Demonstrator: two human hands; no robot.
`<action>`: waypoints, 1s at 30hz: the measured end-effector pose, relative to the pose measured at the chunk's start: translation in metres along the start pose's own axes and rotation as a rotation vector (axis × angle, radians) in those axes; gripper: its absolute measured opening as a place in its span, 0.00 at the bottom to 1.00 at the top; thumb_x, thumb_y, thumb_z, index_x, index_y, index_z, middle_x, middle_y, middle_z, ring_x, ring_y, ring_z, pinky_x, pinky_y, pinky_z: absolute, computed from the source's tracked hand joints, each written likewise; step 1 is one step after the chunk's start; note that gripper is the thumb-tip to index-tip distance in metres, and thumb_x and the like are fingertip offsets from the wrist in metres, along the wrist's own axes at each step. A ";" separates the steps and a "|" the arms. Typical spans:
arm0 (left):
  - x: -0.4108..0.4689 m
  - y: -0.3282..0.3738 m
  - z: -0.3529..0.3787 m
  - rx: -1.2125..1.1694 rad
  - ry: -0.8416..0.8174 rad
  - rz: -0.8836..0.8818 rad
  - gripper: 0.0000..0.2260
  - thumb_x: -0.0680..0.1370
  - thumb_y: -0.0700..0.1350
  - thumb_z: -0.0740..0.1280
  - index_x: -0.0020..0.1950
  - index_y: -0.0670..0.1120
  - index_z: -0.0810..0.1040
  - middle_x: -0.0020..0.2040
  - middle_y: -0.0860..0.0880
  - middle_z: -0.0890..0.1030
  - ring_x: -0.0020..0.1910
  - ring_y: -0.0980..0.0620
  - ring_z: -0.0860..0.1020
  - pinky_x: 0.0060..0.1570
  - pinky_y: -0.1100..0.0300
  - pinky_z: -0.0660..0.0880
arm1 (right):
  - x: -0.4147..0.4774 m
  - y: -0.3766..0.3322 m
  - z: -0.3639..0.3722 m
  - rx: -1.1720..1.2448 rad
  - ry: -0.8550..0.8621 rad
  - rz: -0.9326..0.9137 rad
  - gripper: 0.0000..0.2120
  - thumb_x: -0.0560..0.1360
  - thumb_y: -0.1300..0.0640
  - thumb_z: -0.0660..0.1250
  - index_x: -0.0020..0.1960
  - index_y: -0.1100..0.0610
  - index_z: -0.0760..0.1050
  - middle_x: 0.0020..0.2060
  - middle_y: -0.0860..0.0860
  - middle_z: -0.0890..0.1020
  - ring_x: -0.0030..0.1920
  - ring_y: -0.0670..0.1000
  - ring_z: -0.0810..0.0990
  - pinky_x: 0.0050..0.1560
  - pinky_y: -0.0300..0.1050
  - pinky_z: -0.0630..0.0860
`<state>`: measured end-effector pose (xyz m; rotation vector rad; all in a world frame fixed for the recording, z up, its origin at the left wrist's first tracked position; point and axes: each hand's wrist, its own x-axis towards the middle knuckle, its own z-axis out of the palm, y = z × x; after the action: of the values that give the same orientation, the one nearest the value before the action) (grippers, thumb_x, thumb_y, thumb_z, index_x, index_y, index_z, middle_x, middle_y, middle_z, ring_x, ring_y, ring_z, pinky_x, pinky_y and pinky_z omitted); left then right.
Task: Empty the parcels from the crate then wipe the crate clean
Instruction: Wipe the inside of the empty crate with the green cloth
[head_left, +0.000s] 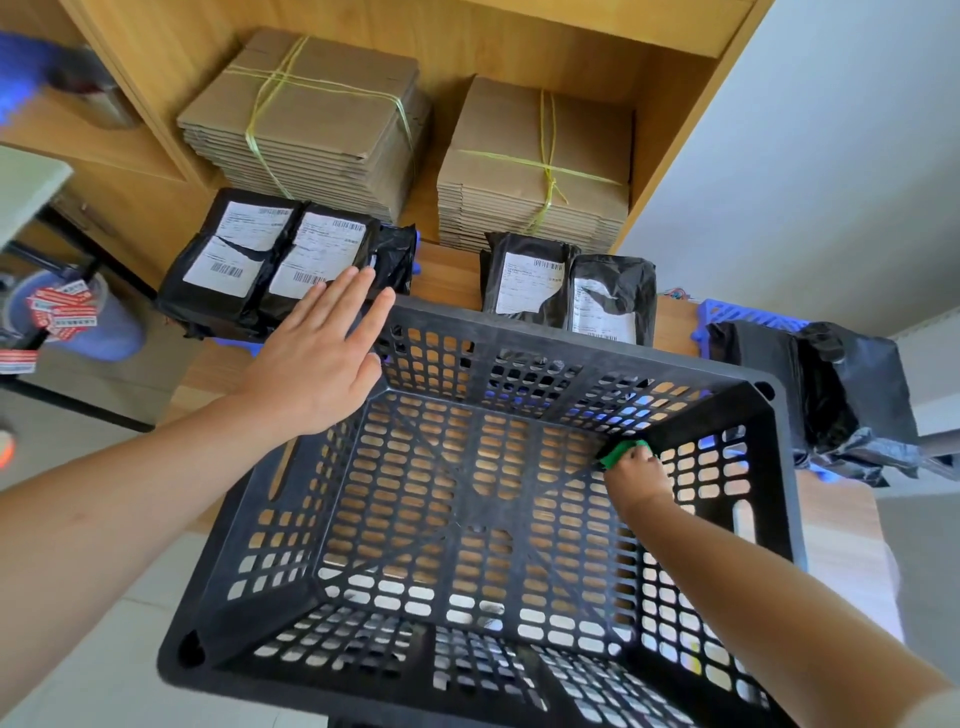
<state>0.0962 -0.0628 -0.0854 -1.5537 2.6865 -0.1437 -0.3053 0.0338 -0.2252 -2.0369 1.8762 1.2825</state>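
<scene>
Head view — black crate (571, 347), right hand (641, 475) gripping green cloth (621, 451)

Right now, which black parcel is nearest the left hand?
The right-hand labelled parcel in the left stack: fingertips of the left hand overlap its lower edge in view, while the middle pair and the far-right parcel lie well clear.

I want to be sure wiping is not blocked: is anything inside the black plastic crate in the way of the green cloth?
Nothing visible. The black perforated plastic crate is empty; the right hand holds the green cloth in its far right corner. The black plastic-wrapped parcels lie outside.
</scene>
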 end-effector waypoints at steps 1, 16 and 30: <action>0.000 -0.001 -0.001 -0.002 -0.011 0.001 0.30 0.82 0.55 0.41 0.83 0.45 0.45 0.83 0.41 0.44 0.82 0.45 0.42 0.80 0.45 0.47 | -0.003 -0.003 -0.001 0.034 -0.022 0.016 0.18 0.81 0.61 0.56 0.69 0.61 0.72 0.66 0.60 0.73 0.66 0.61 0.69 0.60 0.50 0.71; 0.003 0.003 -0.009 -0.030 -0.111 -0.052 0.30 0.84 0.55 0.45 0.80 0.47 0.32 0.81 0.43 0.33 0.80 0.46 0.33 0.79 0.47 0.38 | -0.111 -0.057 0.033 0.249 -0.506 -0.122 0.21 0.80 0.66 0.61 0.72 0.65 0.67 0.70 0.59 0.71 0.68 0.59 0.72 0.67 0.49 0.71; 0.002 0.003 -0.012 -0.037 -0.089 -0.012 0.30 0.84 0.55 0.45 0.82 0.46 0.37 0.82 0.41 0.37 0.81 0.44 0.37 0.79 0.47 0.39 | -0.142 -0.012 -0.049 0.464 -0.383 -0.059 0.17 0.80 0.59 0.60 0.67 0.57 0.75 0.59 0.56 0.80 0.60 0.57 0.78 0.62 0.48 0.74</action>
<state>0.0919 -0.0622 -0.0742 -1.5470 2.6272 -0.0253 -0.2550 0.1197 -0.1115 -1.4825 1.7168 1.0108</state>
